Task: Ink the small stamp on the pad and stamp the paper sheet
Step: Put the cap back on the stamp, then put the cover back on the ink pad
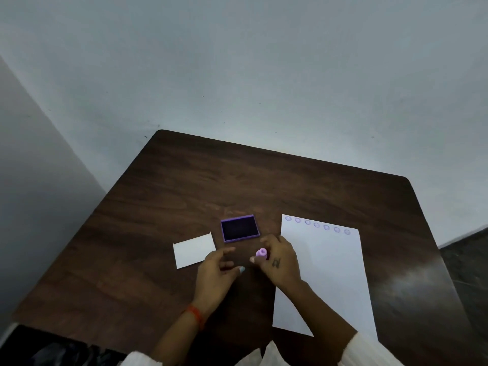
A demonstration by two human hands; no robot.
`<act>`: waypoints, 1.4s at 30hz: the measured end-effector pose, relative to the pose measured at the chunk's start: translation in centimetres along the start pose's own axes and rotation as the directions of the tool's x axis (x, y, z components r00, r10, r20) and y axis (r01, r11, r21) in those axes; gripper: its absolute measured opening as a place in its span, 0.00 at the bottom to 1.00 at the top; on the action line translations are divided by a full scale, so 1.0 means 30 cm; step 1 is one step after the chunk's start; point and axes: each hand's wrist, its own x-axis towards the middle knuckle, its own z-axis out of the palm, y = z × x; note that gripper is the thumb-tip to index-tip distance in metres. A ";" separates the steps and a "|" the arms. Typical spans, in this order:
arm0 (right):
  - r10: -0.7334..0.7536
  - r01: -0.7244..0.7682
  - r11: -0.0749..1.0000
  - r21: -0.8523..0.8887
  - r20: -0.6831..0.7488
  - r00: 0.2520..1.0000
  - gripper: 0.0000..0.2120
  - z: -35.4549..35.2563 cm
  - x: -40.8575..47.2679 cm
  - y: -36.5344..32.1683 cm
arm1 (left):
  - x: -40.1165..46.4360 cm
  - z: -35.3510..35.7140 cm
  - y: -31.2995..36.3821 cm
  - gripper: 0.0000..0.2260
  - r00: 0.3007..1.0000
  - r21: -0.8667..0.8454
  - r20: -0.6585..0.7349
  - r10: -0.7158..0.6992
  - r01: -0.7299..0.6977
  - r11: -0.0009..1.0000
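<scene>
A small purple stamp (261,253) stands upright in my right hand (280,260), just in front of the open purple ink pad (239,228) with its dark inked surface. The white paper sheet (330,273) lies to the right, and a row of several round purple stamp marks runs along its far edge. My right forearm crosses the sheet's near left corner. My left hand (217,268) hovers beside the stamp, fingers apart, holding nothing.
A small white card (194,250) lies left of the ink pad on the dark wooden table (184,186). The table stands against a pale wall at the back, with its left edge near another wall.
</scene>
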 end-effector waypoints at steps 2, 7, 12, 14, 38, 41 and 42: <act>-0.040 0.041 0.999 0.014 -0.058 0.998 0.20 -0.006 -0.002 -0.036 | 0.003 -0.028 -0.002 0.20 0.999 -0.030 -0.050 0.004 -0.005 1.000; -0.116 0.114 0.984 0.139 0.006 0.993 0.20 0.029 0.005 -0.149 | 0.022 -0.119 -0.017 0.19 0.964 -0.056 -0.264 0.032 -0.049 0.997; -0.157 0.144 0.985 0.095 0.148 0.977 0.18 0.122 0.015 -0.230 | 0.067 -0.197 -0.055 0.18 0.897 0.075 -0.442 0.012 0.023 0.997; -0.150 0.143 0.988 0.050 0.190 0.970 0.20 0.157 0.016 -0.245 | 0.084 -0.213 -0.077 0.21 0.891 0.116 -0.452 -0.046 0.110 0.987; 0.015 -0.008 0.996 0.090 -0.074 0.997 0.17 0.042 0.085 -0.206 | 0.173 -0.072 0.073 0.19 0.923 -0.057 -0.350 -0.163 0.152 0.987; 0.033 -0.021 0.995 0.098 -0.121 0.992 0.15 0.006 0.107 -0.178 | 0.190 -0.028 0.092 0.19 0.932 -0.045 -0.333 -0.143 0.136 0.990; 0.045 -0.032 0.995 0.097 -0.131 0.990 0.14 -0.001 0.113 -0.168 | 0.195 -0.014 0.094 0.18 0.934 -0.036 -0.329 -0.142 0.137 0.990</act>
